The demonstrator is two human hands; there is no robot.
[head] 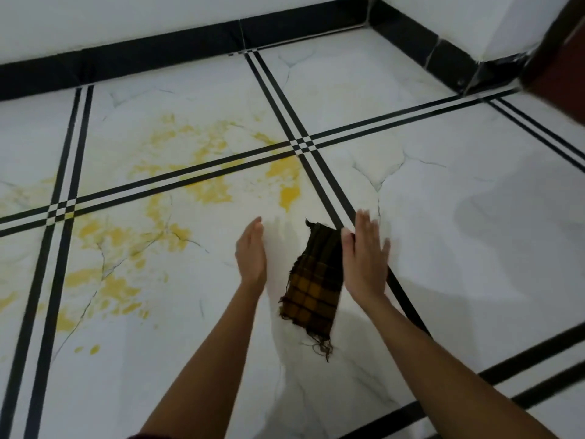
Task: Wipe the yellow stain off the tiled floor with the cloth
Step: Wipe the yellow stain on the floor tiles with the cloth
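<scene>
A yellow stain (209,188) spreads in patches over the white tiled floor (443,217), from the centre out to the left edge and across the black grout stripes. A dark brown-and-yellow checked cloth (313,286) with frayed ends lies folded on the tile, below and right of the stain. My left hand (251,253) hovers flat just left of the cloth, fingers together, holding nothing. My right hand (365,261) is spread flat at the cloth's right edge, with its thumb over the cloth's upper corner; it does not grip it.
A black skirting (190,42) runs along the white wall at the back. A wall corner juts in at the top right, with a dark brown object (560,64) beside it. Double black stripes (304,144) cross between the tiles.
</scene>
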